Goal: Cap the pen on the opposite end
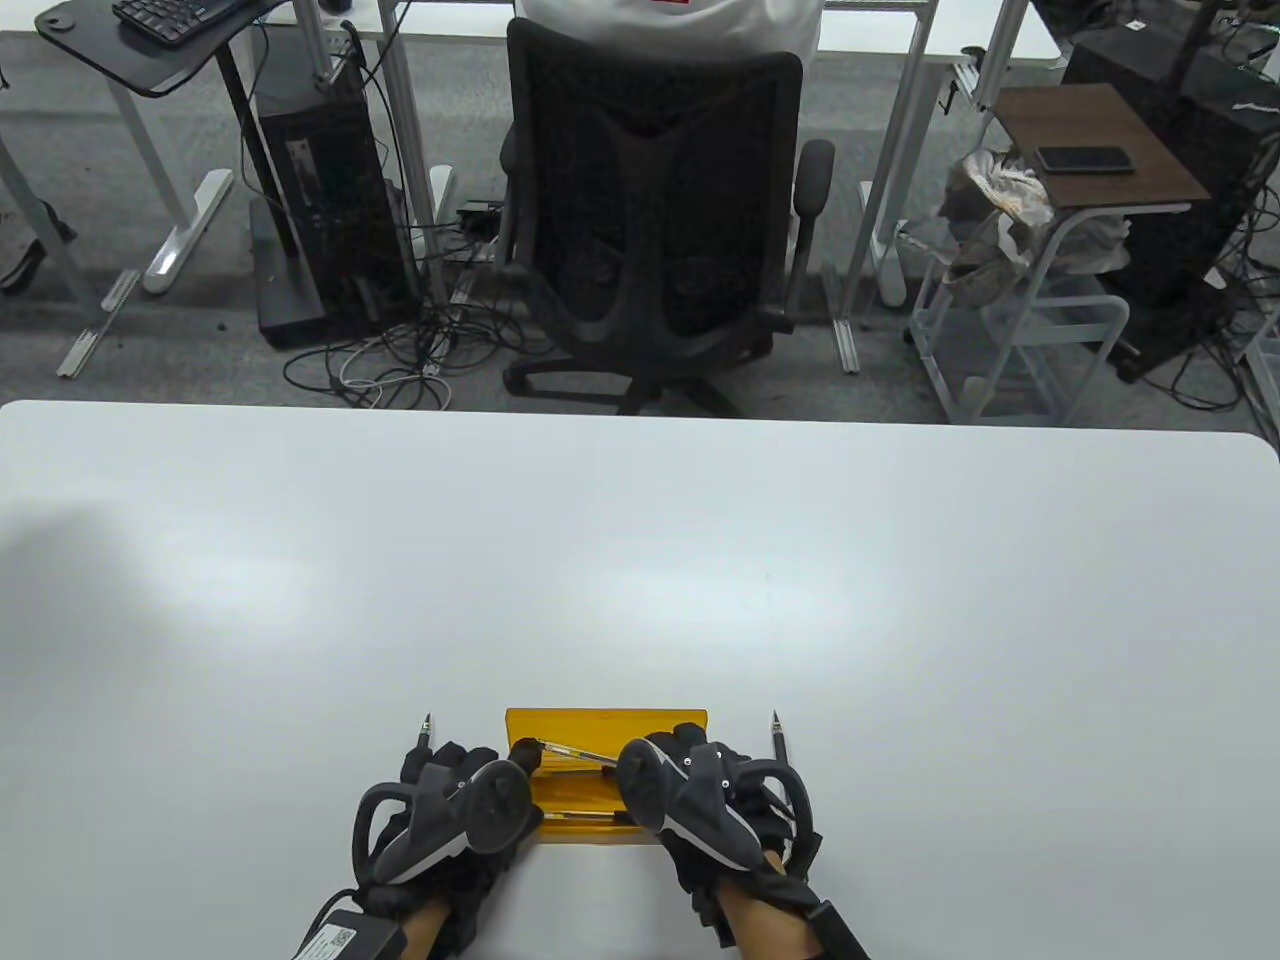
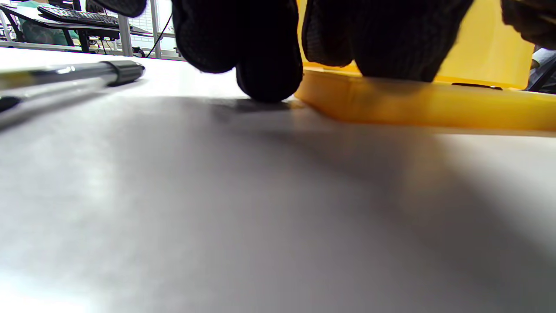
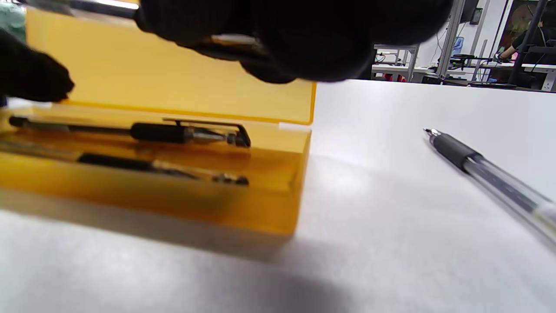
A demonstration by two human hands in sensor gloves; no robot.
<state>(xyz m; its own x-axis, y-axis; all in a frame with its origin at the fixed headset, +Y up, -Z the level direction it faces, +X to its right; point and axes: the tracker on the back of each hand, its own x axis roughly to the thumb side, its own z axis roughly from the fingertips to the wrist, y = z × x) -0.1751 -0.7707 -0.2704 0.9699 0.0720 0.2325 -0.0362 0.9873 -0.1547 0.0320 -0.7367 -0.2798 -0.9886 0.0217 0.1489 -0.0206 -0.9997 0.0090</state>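
A yellow pen case (image 1: 590,722) sits open at the near edge of the white counter (image 1: 640,560), its lid standing upright at the far side. Both gloved hands are at the case: the left hand (image 1: 455,805) at its left end, the right hand (image 1: 715,800) at its right end. A pen (image 1: 572,752) spans the gap between them above the case; the right fingers (image 3: 304,39) are closed around one end, while the left fingers (image 2: 269,74) press on the counter beside the case wall, and their hold on the pen cannot be confirmed. Two further pens (image 3: 186,134) lie inside the case. One loose pen (image 1: 777,738) lies on the counter just right of the right hand, another (image 1: 425,735) just left of the left hand.
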